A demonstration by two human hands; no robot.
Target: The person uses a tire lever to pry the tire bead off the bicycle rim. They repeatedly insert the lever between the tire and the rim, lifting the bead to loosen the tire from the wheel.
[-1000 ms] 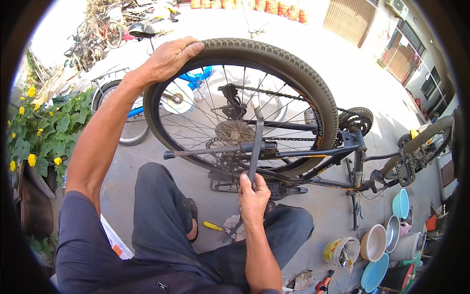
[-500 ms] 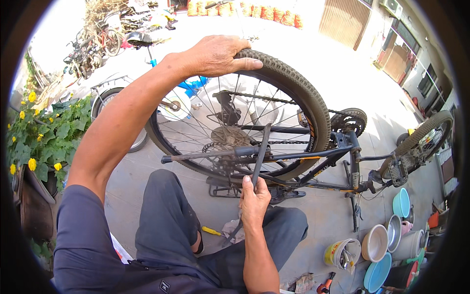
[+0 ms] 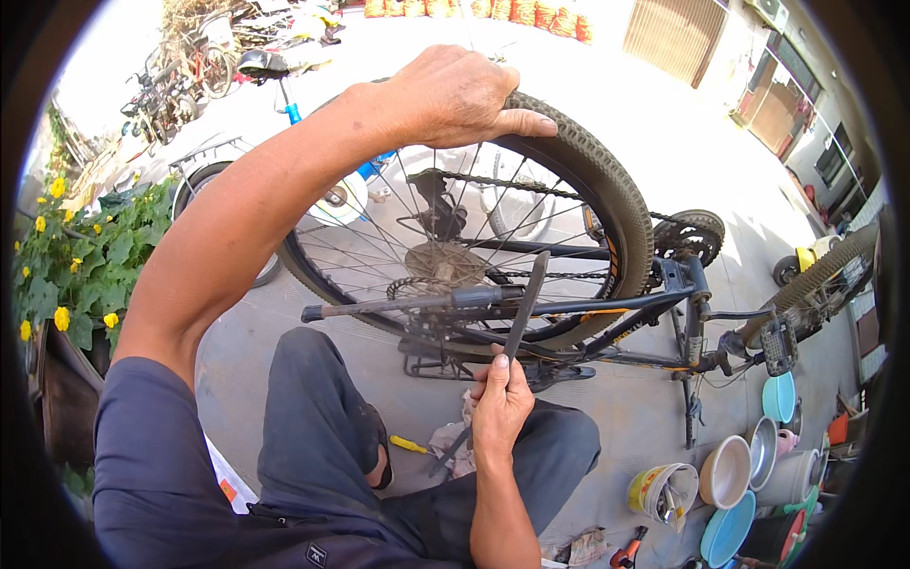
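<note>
A bicycle lies turned over in front of me, its rear wheel (image 3: 621,204) standing up with the knobby tire on its rim. My left hand (image 3: 464,100) rests over the top of the tire, fingers curled round its far side and thumb along the tread. A long, flat, dark bar (image 3: 528,303) is gripped in my right hand (image 3: 502,408), upper end pointing up beside the spokes. Its lower part is partly hidden by the hand. Behind the bar, the black frame (image 3: 654,313) and a chainstay-side stand tube (image 3: 398,303) run across the wheel.
A yellow-handled tool (image 3: 408,444) and a crumpled cloth (image 3: 453,441) lie on the ground between my legs. To the right stand a bucket of tools (image 3: 664,493) and several basins (image 3: 725,471). Yellow-flowered plants (image 3: 104,251) grow at the left, near another bicycle.
My left hand has shifted right along the top of the tire. The right hand has moved slightly right and lower, and the bar's upper end now leans further right, away from the frame.
</note>
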